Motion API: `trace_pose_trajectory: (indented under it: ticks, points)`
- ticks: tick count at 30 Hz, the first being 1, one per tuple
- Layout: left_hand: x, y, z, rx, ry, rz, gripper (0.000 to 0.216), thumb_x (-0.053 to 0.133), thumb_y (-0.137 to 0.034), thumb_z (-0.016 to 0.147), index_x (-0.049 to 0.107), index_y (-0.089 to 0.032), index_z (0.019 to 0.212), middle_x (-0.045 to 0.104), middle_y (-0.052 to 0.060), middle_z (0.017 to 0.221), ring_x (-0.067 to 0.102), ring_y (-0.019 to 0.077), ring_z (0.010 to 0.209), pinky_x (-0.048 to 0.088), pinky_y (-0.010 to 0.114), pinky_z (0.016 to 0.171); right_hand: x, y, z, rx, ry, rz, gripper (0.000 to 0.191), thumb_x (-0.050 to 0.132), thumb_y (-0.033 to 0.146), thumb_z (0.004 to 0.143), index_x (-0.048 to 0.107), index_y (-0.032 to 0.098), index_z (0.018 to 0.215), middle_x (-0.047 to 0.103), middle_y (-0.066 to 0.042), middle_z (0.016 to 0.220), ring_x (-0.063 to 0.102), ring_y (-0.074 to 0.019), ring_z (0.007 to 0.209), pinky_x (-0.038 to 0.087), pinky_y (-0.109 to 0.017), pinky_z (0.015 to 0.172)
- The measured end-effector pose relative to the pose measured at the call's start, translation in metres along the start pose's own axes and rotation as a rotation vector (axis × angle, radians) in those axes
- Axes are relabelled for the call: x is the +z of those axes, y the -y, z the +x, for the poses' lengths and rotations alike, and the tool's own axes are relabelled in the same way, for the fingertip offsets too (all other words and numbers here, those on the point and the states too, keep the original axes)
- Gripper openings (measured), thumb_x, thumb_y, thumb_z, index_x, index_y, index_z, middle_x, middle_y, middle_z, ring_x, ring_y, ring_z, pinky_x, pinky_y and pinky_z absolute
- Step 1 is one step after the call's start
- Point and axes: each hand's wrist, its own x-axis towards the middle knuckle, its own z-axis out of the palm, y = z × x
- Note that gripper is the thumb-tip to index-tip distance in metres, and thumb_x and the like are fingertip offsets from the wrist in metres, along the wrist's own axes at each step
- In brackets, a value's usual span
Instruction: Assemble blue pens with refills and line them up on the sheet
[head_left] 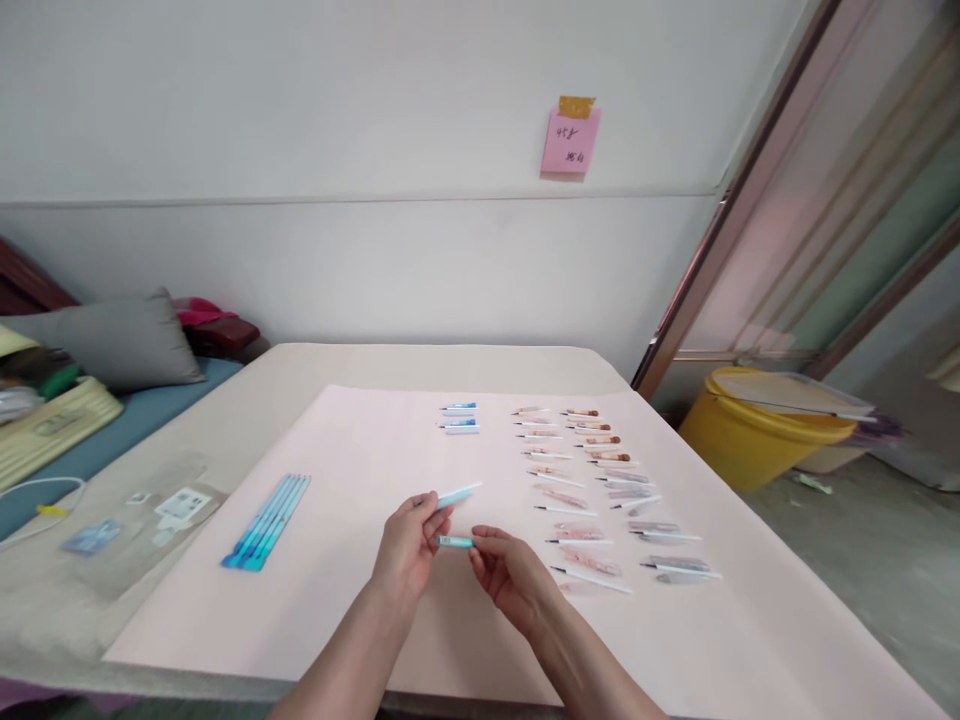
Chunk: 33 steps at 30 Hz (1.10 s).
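Note:
My left hand (409, 540) is closed on a slim white refill (454, 496) and a light-blue pen piece beside it, both pointing right. Between my two hands lies a short teal pen piece (454, 541), possibly a cap. My right hand (510, 570) pinches its right end, while its left end meets my left fingers. Left of my hands, several blue pens (266, 522) rest side by side in a slanted group. Farther back are blue pen parts with refills (459, 427). To the right, rows of refills (592, 579) lie paired with pinkish, brown and greyish pen parts (592, 562).
A pale pink sheet (360, 440) covers much of the table. Clear plastic bags (150, 530) with labels lie at its left. A pink note (571, 140) is taped to the wall. Beyond the right edge stands a yellow bucket (750, 440); a grey cushion (127, 340) is at far left.

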Motion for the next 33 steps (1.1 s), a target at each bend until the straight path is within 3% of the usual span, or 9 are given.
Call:
trace_pose_trajectory:
  ticks: [8, 20, 33]
  points:
    - [0.003, 0.001, -0.007, 0.06, 0.021, 0.133, 0.021, 0.071, -0.029, 0.066, 0.057, -0.016, 0.076, 0.061, 0.004, 0.077, 0.064, 0.0173, 0.079, 0.048, 0.024, 0.065, 0.008, 0.012, -0.01, -0.372, 0.02, -0.181, 0.043, 0.072, 0.016, 0.059, 0.05, 0.017, 0.097, 0.057, 0.005, 0.061, 0.059, -0.0129, 0.053, 0.049, -0.026, 0.056]
    - [0.014, 0.013, -0.018, 0.006, 0.073, 0.143, 0.022, 0.071, -0.029, 0.064, 0.056, -0.016, 0.073, 0.061, 0.004, 0.074, 0.06, 0.0138, 0.065, 0.048, 0.029, 0.067, 0.009, 0.014, -0.011, -0.385, 0.048, -0.161, 0.047, 0.072, 0.017, 0.058, 0.051, 0.017, 0.1, 0.056, 0.006, 0.058, 0.058, -0.0122, 0.052, 0.047, -0.027, 0.059]
    - [0.015, 0.007, -0.02, -0.015, 0.064, 0.271, 0.022, 0.07, -0.034, 0.063, 0.057, -0.018, 0.072, 0.059, 0.0, 0.071, 0.057, 0.0113, 0.064, 0.043, 0.025, 0.062, 0.006, 0.016, -0.008, -0.345, 0.063, -0.14, 0.033, 0.075, 0.019, 0.054, 0.054, 0.018, 0.08, 0.057, 0.004, 0.059, 0.057, -0.0107, 0.051, 0.047, -0.025, 0.056]
